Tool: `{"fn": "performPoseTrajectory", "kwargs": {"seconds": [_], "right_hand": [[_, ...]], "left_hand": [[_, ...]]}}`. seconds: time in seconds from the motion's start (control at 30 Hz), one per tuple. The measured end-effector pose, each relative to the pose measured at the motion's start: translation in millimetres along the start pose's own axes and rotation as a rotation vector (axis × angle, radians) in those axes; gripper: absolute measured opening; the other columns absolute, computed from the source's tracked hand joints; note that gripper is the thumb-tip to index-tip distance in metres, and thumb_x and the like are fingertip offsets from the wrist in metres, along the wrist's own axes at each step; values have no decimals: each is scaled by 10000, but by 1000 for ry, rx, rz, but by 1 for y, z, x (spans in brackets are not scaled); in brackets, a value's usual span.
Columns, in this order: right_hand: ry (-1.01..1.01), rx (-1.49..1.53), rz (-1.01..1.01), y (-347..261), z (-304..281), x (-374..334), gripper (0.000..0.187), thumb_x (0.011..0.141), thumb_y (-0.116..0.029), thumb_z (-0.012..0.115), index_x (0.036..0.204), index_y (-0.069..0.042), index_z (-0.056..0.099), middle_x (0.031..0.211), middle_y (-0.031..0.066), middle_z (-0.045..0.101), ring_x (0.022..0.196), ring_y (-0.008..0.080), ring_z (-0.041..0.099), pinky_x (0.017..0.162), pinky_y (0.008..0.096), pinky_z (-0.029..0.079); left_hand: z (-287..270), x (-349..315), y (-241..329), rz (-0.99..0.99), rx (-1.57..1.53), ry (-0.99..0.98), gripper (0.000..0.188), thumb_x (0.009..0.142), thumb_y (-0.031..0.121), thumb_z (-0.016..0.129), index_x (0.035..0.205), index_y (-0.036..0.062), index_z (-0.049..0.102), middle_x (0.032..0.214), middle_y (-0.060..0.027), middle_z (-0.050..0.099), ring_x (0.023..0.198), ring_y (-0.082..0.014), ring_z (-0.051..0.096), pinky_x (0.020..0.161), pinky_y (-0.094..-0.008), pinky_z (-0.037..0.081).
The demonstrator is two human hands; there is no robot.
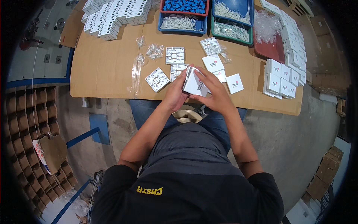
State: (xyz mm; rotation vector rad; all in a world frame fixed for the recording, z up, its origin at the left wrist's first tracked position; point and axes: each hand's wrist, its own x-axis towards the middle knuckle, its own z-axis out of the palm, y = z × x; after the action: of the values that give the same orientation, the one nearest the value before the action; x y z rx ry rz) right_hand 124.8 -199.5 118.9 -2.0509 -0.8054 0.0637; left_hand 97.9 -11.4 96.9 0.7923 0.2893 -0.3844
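Observation:
At the table's near edge I hold a white square plastic box [195, 83] tilted between both hands. My left hand [174, 94] is closed round its left side, and my right hand [219, 96] grips its top and right edges. Just beyond lie open white square housings [157, 80], one partly hidden behind my left fingers. To the right of these are white square covers [234, 83] with small red marks, some overlapping. Another housing [210, 46] has a clear bag leaning on it. Small clear bags of white plugs [154, 51] lie at the far left.
Cardboard covers the table [108, 71]. Stacked white boxes [115, 18] stand far left, more boxes [279, 76] at the right. Trays at the back hold blue parts [184, 6] and white plugs [181, 23]; a red tray [270, 48] carries clear bags.

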Motion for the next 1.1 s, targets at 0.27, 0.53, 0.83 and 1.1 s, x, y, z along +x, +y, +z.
{"fn": "performPoseTrajectory", "kwargs": {"seconds": [0.27, 0.53, 0.83, 1.1], "right_hand": [[-9, 18, -23, 3, 1, 1, 848, 738, -235, 886, 1487, -61, 527, 1564, 130, 491, 1412, 352, 491, 1150, 435, 408], [9, 16, -20, 0, -2, 0, 849, 732, -216, 883, 1487, -59, 526, 1562, 133, 493, 1416, 352, 486, 1155, 436, 407], [-8, 49, 20, 8, 2, -3, 870, 716, -204, 893, 1491, -70, 523, 1563, 139, 494, 1427, 354, 479, 1162, 436, 408], [70, 276, 201, 10, 3, -3, 648, 841, -90, 802, 1440, -51, 558, 1450, 136, 581, 1337, 279, 559, 1112, 380, 438]], "left_hand": [[-8, 6, -9, -68, -70, 71, 479, 1131, 344, 405, 1545, 105, 433, 1400, -85, 581, 1233, -200, 614, 976, -386, 549], [-8, 4, -11, -53, -55, 63, 487, 1136, 324, 383, 1572, 107, 402, 1423, -81, 568, 1235, -205, 611, 967, -386, 553], [-2, -3, -12, -57, 44, 57, 481, 1125, 285, 428, 1570, 106, 394, 1375, -62, 578, 1207, -174, 602, 949, -364, 545], [-22, -1, -40, 188, 617, -89, 485, 1076, 168, 570, 1512, 52, 391, 1279, -66, 594, 1141, -123, 582, 896, -314, 553]]}}
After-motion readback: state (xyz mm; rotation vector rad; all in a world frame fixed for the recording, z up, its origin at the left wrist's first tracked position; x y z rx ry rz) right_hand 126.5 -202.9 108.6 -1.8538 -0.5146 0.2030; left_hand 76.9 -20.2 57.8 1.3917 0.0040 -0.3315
